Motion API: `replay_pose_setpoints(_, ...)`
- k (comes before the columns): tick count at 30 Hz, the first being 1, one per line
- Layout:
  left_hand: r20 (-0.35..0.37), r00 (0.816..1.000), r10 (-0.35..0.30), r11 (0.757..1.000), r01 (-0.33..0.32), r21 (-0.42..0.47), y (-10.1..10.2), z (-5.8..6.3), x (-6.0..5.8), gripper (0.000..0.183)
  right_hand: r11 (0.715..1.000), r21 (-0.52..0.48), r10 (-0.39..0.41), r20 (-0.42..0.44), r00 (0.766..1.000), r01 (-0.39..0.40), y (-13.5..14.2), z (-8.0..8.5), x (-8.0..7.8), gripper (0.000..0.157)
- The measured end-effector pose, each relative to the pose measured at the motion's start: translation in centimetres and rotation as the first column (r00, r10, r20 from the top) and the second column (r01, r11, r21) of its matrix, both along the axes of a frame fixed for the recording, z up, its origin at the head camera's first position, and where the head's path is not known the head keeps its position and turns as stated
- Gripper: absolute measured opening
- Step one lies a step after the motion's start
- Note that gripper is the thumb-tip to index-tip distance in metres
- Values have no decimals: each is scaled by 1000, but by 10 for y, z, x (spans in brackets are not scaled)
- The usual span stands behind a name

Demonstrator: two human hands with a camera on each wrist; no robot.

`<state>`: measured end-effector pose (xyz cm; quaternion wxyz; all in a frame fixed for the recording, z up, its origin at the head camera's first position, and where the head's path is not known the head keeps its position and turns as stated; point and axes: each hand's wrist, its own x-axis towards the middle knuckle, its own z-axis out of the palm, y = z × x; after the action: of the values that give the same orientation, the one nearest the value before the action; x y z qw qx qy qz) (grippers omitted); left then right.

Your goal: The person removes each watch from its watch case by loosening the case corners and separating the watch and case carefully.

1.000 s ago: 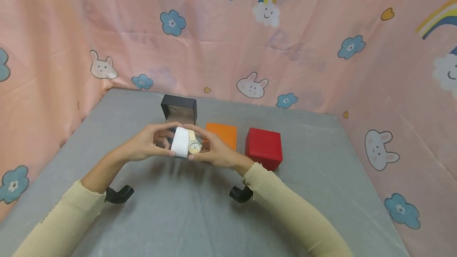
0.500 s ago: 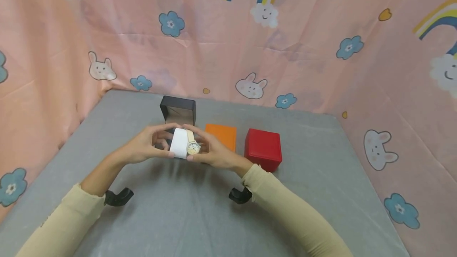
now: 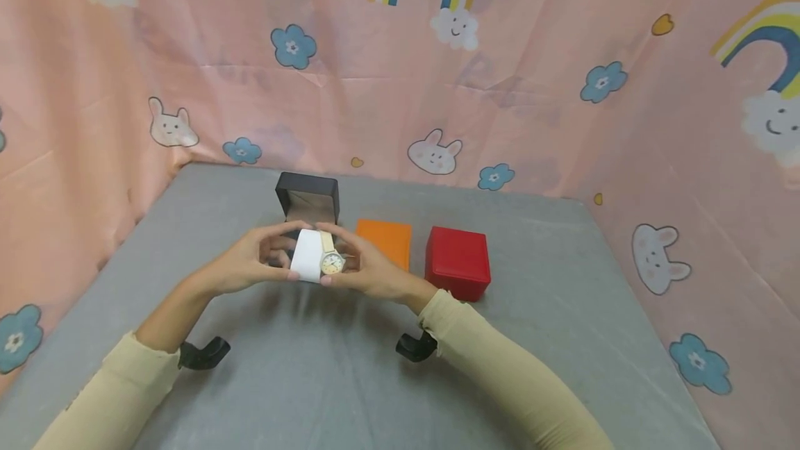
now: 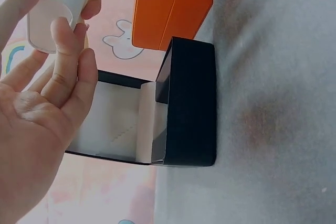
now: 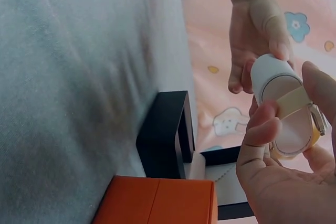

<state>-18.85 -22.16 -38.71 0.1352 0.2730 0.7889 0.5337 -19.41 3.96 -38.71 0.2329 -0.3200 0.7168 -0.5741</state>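
Note:
Both hands are raised close in front of an open black watch box (image 3: 307, 189). My left hand (image 3: 240, 262) holds a white watch cushion (image 3: 306, 255) between thumb and fingers. In my right hand (image 3: 378, 273), thumb and fingers hold a wristwatch (image 3: 332, 262) with a round pale dial and cream strap, at the cushion's right end. The right wrist view shows the strap (image 5: 294, 102) lying across the cushion's oval end, with the buckle hanging beside it. In the left wrist view, the cushion's other pale end (image 4: 48, 27) faces the camera, and the watch is mostly hidden.
Right of the black box stands an orange box (image 3: 394, 238), partly behind my right hand. Further right is a closed red box (image 3: 458, 259). All stand on a grey cloth-covered table (image 3: 312, 380), with a pink patterned curtain (image 3: 362, 110) behind and at the sides.
The head view has shifted slightly. Both hands, with the watch and cushion, have drifted a little left and down in it. Their hold looks the same, and the boxes stay put.

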Motion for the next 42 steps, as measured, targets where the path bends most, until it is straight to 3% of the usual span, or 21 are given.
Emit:
replay_pose_setpoints(11,62,998,4,998,-8,64,-9,-6,11,77,999,-38,15,97,995,-11,-9,-2,7,80)
replay_pose_setpoints(24,108,992,-62,988,46,144,-1,-6,0,77,999,-48,6,196,981,3,7,2,2,76)
replay_pose_setpoints(32,120,990,-76,985,55,162,3,-8,-1,77,996,-70,-36,334,942,63,11,8,4,54)
replay_pose_setpoints(42,123,990,-72,978,46,205,6,-10,-2,76,983,-132,-65,390,919,125,16,5,5,53)
